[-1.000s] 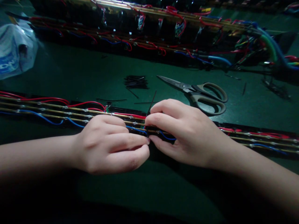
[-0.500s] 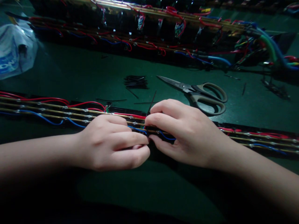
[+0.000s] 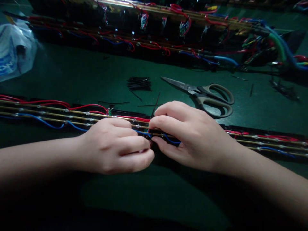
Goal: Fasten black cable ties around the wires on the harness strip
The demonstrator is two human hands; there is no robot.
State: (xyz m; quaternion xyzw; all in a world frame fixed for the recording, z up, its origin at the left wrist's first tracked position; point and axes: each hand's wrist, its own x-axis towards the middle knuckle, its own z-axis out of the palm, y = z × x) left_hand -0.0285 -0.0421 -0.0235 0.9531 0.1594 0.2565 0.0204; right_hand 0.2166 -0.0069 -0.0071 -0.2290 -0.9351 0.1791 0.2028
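A long wired strip (image 3: 79, 118) with brass-coloured rods and red and blue wires lies across the table in front of me. My left hand (image 3: 117, 146) is closed in a pinch at its front edge; what its fingertips hold is hidden. My right hand (image 3: 187, 134) grips the strip from above, thumb at the front and fingers over the rods. A thin black cable tie (image 3: 156, 103) sticks up behind the right fingertips; its lower part is hidden. Both hands' fingertips nearly meet.
Behind the strip lie scissors (image 3: 199, 96) with grey-and-black handles and a bundle of black cable ties (image 3: 139, 84). A plastic bag (image 3: 16, 54) is at the left. Larger wired assemblies (image 3: 120, 29) run along the back. Dark scraps (image 3: 284, 89) lie at the right.
The left fingertips and the right thumb have shifted very slightly upward at the strip's front edge. The grip of both hands looks the same, and the view has moved a touch.
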